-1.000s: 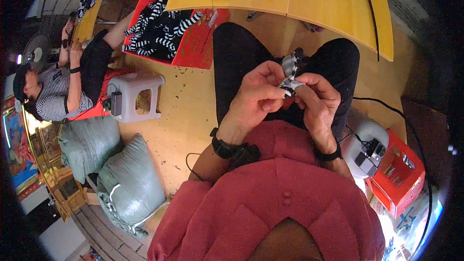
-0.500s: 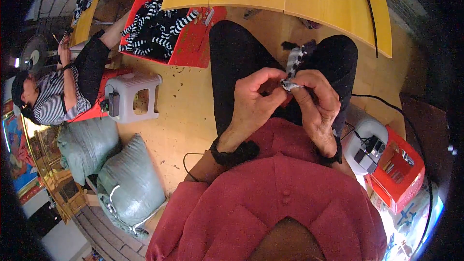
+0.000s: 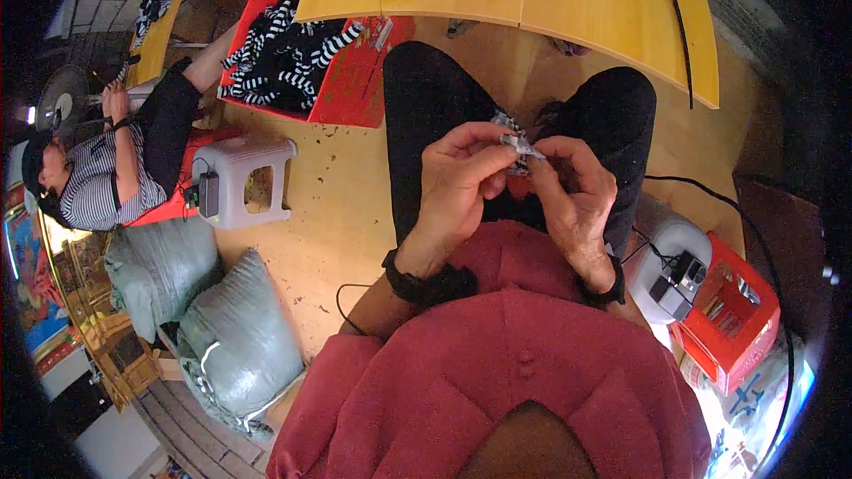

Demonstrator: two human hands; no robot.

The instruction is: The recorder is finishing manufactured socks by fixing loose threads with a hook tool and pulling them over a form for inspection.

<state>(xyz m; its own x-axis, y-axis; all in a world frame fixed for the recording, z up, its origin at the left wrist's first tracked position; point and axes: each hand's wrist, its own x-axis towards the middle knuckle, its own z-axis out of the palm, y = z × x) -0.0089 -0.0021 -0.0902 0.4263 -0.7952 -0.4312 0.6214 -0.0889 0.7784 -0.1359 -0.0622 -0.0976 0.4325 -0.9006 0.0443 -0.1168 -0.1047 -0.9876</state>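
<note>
Over my lap, a small grey, black and white patterned fabric piece (image 3: 520, 146) is held up between my two hands. My left hand (image 3: 460, 179) pinches its left side between thumb and fingers. Thumb and forefinger of my right hand (image 3: 575, 195) close on the right end of the same piece. Part of the fabric hangs behind the fingertips against my dark trousers, partly hidden. Both wrists wear black bands.
A yellow table (image 3: 612, 31) ahead carries several dark and striped fabric pieces. Left of it, a red box (image 3: 351, 89) holds black-and-white striped pieces. A co-worker (image 3: 106, 164) sits far left by a grey stool (image 3: 244, 177). Stuffed green sacks (image 3: 240, 337) lie lower left.
The fabric's loose end, which stood up beyond my fingers, has dropped down behind them. My left hand has shifted slightly left, and more grey cloth shows between the fingertips.
</note>
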